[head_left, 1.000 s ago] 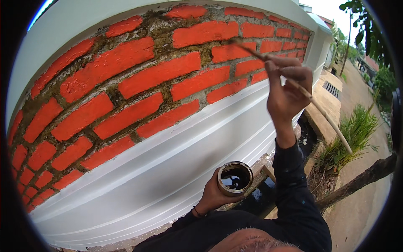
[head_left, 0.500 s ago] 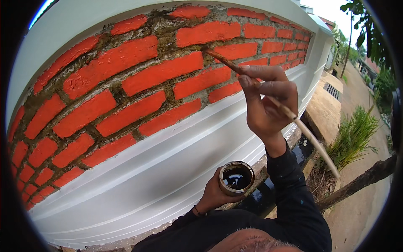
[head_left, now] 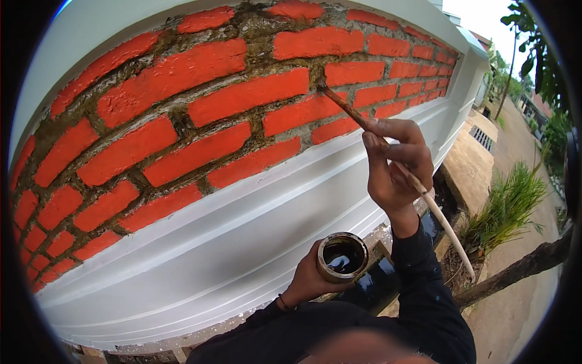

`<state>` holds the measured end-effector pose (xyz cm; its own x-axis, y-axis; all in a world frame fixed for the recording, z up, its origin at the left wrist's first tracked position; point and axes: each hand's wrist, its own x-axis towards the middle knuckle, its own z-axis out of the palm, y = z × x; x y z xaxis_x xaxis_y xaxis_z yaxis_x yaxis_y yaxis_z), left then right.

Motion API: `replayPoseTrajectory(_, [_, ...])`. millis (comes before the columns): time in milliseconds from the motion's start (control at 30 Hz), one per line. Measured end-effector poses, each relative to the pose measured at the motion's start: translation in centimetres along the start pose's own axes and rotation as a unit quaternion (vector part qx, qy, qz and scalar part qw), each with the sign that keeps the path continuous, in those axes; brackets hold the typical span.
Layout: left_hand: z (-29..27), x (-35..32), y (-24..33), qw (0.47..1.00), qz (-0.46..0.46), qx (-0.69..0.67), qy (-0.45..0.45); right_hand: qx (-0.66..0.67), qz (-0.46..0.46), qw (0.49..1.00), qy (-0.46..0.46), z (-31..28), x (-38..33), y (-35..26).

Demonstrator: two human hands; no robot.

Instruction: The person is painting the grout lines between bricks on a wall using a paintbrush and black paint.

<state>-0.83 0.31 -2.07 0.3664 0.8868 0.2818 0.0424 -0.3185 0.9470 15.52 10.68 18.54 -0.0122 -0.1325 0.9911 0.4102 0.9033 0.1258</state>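
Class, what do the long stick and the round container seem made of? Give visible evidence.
The long stick looks like wood: pale, slightly crooked, stained browner toward its tip. The round container is probably metal: its thin, shiny rim suggests a tin, but dark smears leave plastic possible.

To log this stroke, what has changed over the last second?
The right hand moved the brush leftward, then down, its tip now at the upright joint between two red bricks. Nothing was taken up or let go. The left hand still holds the open can.
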Motion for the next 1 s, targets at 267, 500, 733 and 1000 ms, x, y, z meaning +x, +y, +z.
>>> replayPoseTrajectory(267, [-0.3,0.1,0.2,1.0,-0.006,-0.028,-0.003,-0.029,-0.003,1.0,-0.005,0.7,0.4,-1.3])
replayPoseTrajectory(500, [-0.2,-0.4,0.2,1.0,-0.011,-0.001,0.007,-0.009,0.026,0.999,-0.035,-0.1,0.0,-2.2])
replayPoseTrajectory(733, [0.1,0.0,0.1,1.0,-0.01,-0.019,0.007,0.01,0.048,0.998,0.027,0.5,0.3,-0.2])
replayPoseTrajectory(1000, [0.0,0.3,0.3,1.0,-0.02,-0.019,0.0,0.087,0.02,0.996,-0.012,0.5,0.1,-1.0])
